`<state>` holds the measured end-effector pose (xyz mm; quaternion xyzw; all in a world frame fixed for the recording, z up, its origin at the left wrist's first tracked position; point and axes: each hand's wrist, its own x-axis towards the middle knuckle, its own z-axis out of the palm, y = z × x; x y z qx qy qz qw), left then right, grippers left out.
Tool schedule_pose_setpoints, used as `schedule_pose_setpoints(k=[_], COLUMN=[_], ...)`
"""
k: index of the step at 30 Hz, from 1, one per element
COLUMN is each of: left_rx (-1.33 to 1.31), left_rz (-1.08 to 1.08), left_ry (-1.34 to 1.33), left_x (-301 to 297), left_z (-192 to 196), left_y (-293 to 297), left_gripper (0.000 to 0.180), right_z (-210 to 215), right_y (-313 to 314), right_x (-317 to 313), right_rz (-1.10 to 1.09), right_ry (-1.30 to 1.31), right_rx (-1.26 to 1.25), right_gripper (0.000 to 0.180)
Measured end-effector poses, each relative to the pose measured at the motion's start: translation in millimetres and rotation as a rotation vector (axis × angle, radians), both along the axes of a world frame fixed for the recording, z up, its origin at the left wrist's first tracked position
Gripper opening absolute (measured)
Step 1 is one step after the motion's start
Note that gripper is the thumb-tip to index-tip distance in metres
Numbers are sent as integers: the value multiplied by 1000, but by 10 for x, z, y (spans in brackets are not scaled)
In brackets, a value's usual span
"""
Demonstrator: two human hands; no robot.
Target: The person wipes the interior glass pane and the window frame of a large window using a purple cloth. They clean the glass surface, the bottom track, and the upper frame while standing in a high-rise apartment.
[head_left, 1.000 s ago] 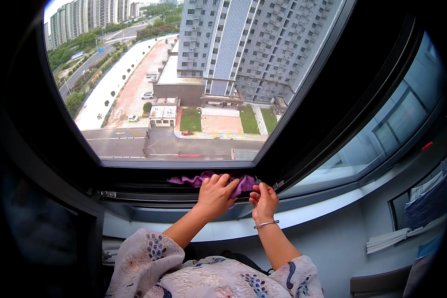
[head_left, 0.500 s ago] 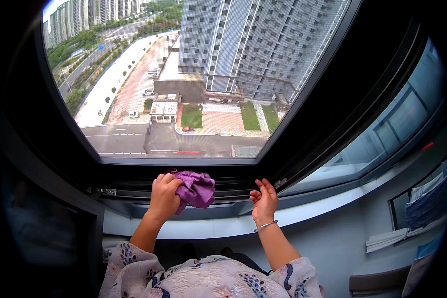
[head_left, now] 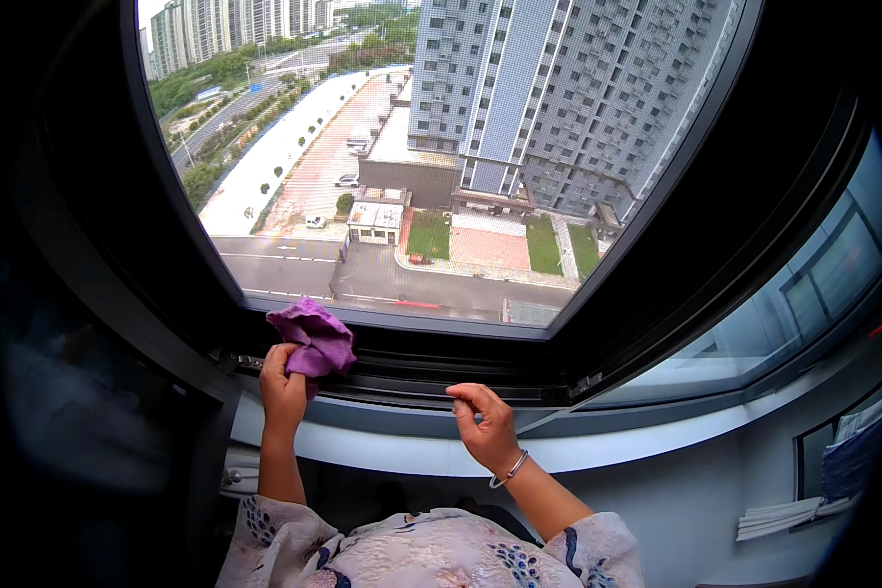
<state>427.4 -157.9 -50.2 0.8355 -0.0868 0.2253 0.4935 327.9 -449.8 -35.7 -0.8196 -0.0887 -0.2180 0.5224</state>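
A crumpled purple cloth [head_left: 318, 338] is gripped in my left hand [head_left: 282, 387], its upper edge raised against the lower left of the dark window frame [head_left: 441, 329]. My right hand [head_left: 487, 427] hovers in front of the black window track [head_left: 412, 384], fingers bent and thumb close to the index fingertip in a pinch. Whatever sits between those fingertips, if anything, is too small to make out. A silver bracelet [head_left: 509, 470] circles my right wrist.
Metal hinge pieces sit at the left [head_left: 251, 363] and right [head_left: 586, 382] ends of the track. A pale curved ledge [head_left: 578, 454] runs below it. Folded cloths [head_left: 857, 456] hang at far right. Through the mesh screen, a tall building [head_left: 529, 108] and roads show.
My left hand has carried the cloth left and up toward the frame's corner. My right hand has shifted left, its fingers now bent into a pinch. The whole view has swung slightly left.
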Motion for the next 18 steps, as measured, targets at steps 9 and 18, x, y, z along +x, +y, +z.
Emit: schedule_pose_setpoints(k=[9, 18], left_rx=[-1469, -1362], left_rz=[-358, -184], left_ry=[313, 218], left_x=[-249, -433], left_z=[-153, -178], left_y=[132, 324], left_gripper=[40, 47], right_z=[-88, 85], right_y=[121, 622], right_x=[262, 849], right_rz=[114, 245], right_ry=[254, 56], right_rx=[212, -293], right_gripper=[15, 29])
